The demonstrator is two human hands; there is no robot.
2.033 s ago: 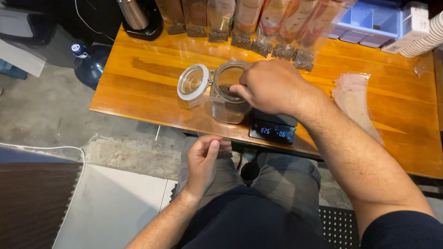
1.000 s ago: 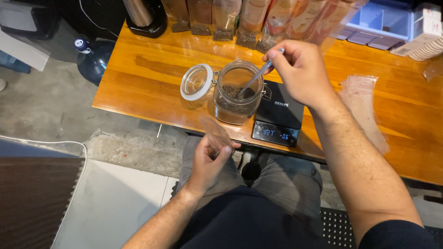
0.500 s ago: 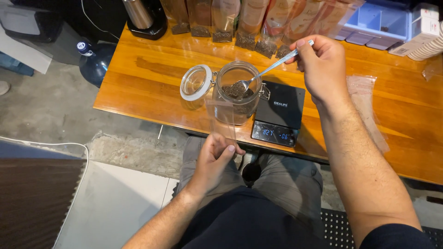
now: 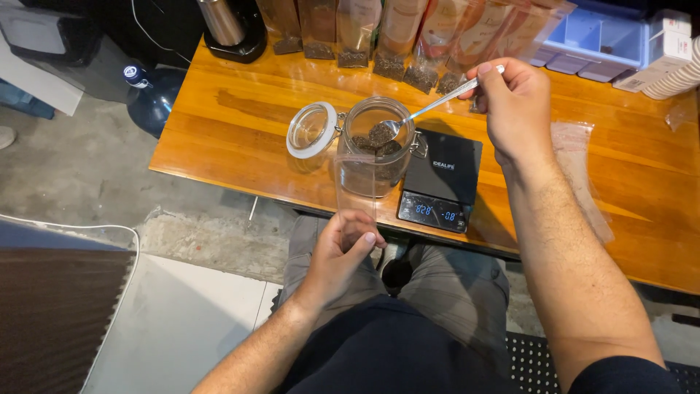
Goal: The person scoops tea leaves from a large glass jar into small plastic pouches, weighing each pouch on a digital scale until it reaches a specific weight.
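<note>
On the orange-brown wooden table [image 4: 240, 124] stands one clear glass jar [image 4: 373, 149] holding dark loose tea, its round white-rimmed hinged lid [image 4: 311, 130] swung open to the left. Just right of the jar, touching or nearly so, lies one flat black digital scale [image 4: 442, 181] with a blue lit display on its near edge. The right hand [image 4: 513, 106] pinches the far end of one long silver metal spoon [image 4: 430, 109] between thumb and fingers; the spoon's bowl, heaped with dark leaves, sits over the jar's mouth. The left hand [image 4: 341, 252] hovers above the lap, near the table's near edge, fingers curled, pinching the bottom of one small clear plastic bag [image 4: 355, 186] held upright in front of the jar. Along the far edge stand about eight tall clear pouches [image 4: 394, 36] with dark contents. One empty clear plastic bag [image 4: 580, 175] lies flat at right.
</note>
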